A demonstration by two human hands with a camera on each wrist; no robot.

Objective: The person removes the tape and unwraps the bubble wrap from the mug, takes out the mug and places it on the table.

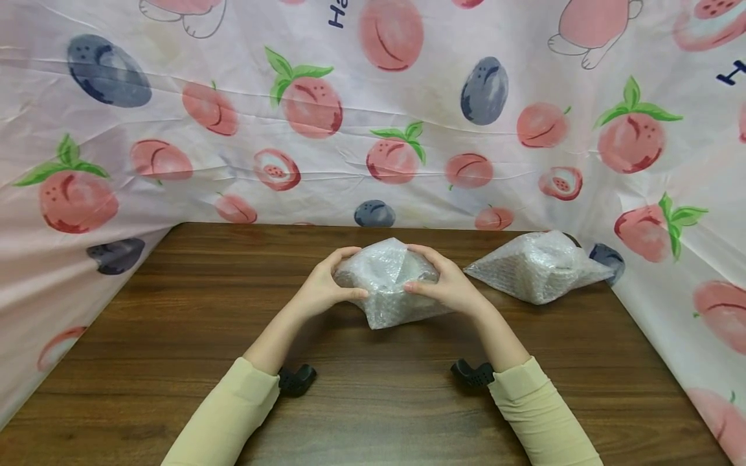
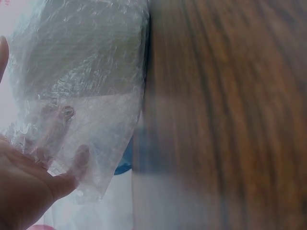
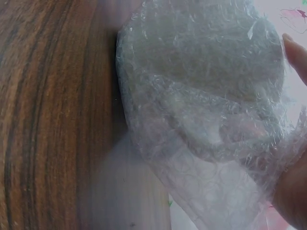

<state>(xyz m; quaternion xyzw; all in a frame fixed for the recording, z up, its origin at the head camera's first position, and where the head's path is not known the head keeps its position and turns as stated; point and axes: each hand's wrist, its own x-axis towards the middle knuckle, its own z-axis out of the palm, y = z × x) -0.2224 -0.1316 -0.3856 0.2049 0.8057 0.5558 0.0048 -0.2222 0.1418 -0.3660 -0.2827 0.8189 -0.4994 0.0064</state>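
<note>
A package in clear bubble wrap [image 1: 387,275] sits on the table between my two hands, its wrap folded to a peak on top. My left hand [image 1: 326,281] holds its left side, thumb in front and fingers toward the back. On the right side my right hand [image 1: 445,281] grips it in the same way. The left wrist view shows the loose wrap [image 2: 96,129] lying over part of the left hand [image 2: 29,191]. A curved, handle-like shape [image 3: 196,148] shows dimly through the wrap in the right wrist view; what is inside cannot be told.
A second bubble-wrapped package [image 1: 539,268] lies at the back right of the brown wooden table [image 1: 373,401], near a dark rounded edge partly hidden behind it. Fruit-printed cloth [image 1: 326,175] hangs along the back and both sides.
</note>
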